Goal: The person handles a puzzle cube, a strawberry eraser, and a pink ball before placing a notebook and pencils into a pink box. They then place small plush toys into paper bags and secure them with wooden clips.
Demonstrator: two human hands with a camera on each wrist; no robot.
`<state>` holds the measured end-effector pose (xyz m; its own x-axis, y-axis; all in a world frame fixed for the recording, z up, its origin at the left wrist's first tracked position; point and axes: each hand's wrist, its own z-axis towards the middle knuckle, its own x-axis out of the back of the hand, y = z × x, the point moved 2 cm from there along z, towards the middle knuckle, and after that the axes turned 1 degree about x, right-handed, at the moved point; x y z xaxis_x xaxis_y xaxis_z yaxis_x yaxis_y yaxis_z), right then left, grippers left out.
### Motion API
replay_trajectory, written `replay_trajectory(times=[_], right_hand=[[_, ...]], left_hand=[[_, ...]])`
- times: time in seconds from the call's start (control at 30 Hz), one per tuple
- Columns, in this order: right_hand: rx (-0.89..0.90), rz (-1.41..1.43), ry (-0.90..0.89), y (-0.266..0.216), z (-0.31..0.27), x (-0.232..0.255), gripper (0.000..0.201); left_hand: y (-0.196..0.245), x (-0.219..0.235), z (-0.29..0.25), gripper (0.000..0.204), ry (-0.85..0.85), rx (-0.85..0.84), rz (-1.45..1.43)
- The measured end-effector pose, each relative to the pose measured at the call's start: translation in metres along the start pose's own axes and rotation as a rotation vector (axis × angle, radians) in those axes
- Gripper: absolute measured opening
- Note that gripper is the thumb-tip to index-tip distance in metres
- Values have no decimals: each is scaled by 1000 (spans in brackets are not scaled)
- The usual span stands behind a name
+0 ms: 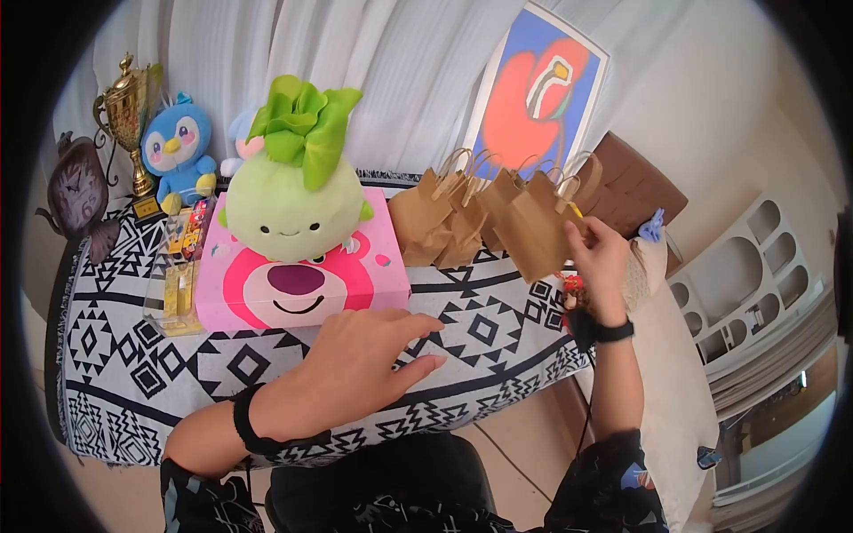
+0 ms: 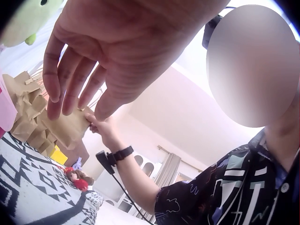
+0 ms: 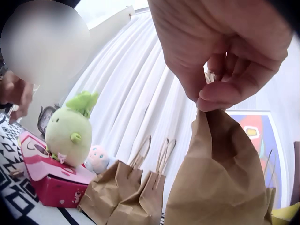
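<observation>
Right fingers: thumb and forefinger of the right hand [image 1: 601, 266] pinch the upper edge of a brown paper bag [image 3: 215, 187].
Pinched bag: directly below those fingers in the right-wrist view; whether its base touches the counter [image 1: 471, 333] I cannot tell.
Step at the bag: probably handling this one by its rim, to shift or settle it.
Next for the bag: likely calls for a steady, gentle pinch, since thin paper may crease; the left fingers could brace it.
Left fingers: those of the left hand [image 1: 355, 362] hold nothing, loosely extended above the counter, well left of the right fingers.
Other bags [image 1: 425, 226]: left of the right fingers, crowded together, their handles upright and apt to snag a sideways move.
Red item [image 1: 573, 283]: just below the right fingers, a possible obstacle to setting down there.
Pink box [image 1: 213, 289]: just beyond the left fingers, carrying a green plush [image 1: 293, 209].
Framed picture [image 1: 533, 102]: beyond the right fingers, behind the bags.
Trophy [image 1: 130, 120]: farthest out, well beyond the left fingers, beside a blue plush [image 1: 184, 147].
</observation>
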<state>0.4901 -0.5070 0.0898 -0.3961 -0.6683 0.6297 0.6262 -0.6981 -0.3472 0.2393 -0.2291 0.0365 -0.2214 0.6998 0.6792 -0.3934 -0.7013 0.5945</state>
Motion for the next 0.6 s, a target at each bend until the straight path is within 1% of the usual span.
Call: replay_trajectory(times=[0.03, 0.07, 0.1, 0.13, 0.17, 0.2, 0.23, 0.3, 0.33, 0.4, 0.43, 0.47, 0.53, 0.57, 0.6], right_hand=[[6, 0, -1, 5, 6, -15, 27], [38, 16, 34, 4, 11, -30, 26], [12, -38, -19, 1, 15, -41, 25], [-12, 85, -22, 24, 19, -68, 25], [-10, 74, -62, 30, 20, -84, 26], [-8, 63, -104, 31, 21, -98, 27], [-6, 64, -101, 28, 19, -107, 27], [-320, 355, -273, 29, 15, -127, 31], [-317, 354, -276, 39, 18, -135, 31], [-165, 190, 23, 61, 29, -138, 34], [-101, -33, 73, 54, 35, -127, 35], [-101, -35, 72, 57, 38, -128, 35], [96, -216, 69, 65, 42, -128, 35], [109, -264, 2, 76, 45, -132, 34], [106, -263, 7, 88, 48, -133, 34]], left_hand=[[1, 0, -1, 31, -8, 3, -1], [2, 1, -1, 30, -15, 5, -3], [2, 1, -1, 30, -15, -1, 2], [3, 1, -1, 29, -4, -8, -11], [3, 1, -1, 29, 7, -14, -24], [3, 1, -1, 29, 9, -18, -21], [3, 1, -1, 29, 6, -18, -30], [3, 2, -1, 28, 7, -17, -38], [4, 2, -1, 29, -6, -24, -37], [5, 4, -1, 29, -15, -28, -40], [5, 4, -1, 29, -24, -31, -30], [6, 4, -1, 30, -36, -34, -21], [5, 2, -1, 30, -48, -42, -19], [5, 1, -1, 30, -51, -46, -11], [5, 1, 0, 30, -53, -49, -8]])
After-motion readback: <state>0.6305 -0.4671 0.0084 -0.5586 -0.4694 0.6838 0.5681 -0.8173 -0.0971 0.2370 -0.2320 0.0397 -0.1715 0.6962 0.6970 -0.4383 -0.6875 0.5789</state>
